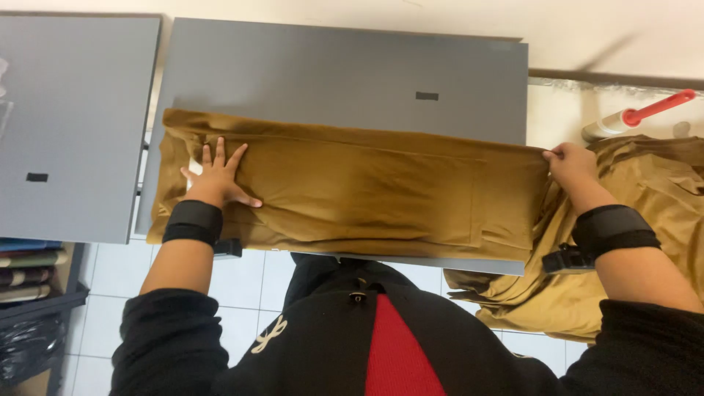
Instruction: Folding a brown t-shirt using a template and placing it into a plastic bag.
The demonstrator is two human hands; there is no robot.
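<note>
Grey surface (345, 70) under a wall; mustard-brown cloth (367, 194) lies stretched along its near edge. Left hand (217, 178) presses flat, fingers spread, at the left end; right hand (570, 165) seems to pinch the cloth's right end past the right edge. Smoothing step; next calls for even tension.

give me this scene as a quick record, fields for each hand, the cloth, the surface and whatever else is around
left hand: left hand pressed flat, fingers spread, on the brown garment
right hand: right hand pinching the garment's right edge, pulling it taut
garment: mustard-brown, laid lengthwise across the grey board, its right end hanging off
wrists: black wrist bands on both arms
nearby cloth: pile of similar brown fabric at the right
other: lint roller with red handle behind the pile; second grey board at the left
floor: white tiles
</note>
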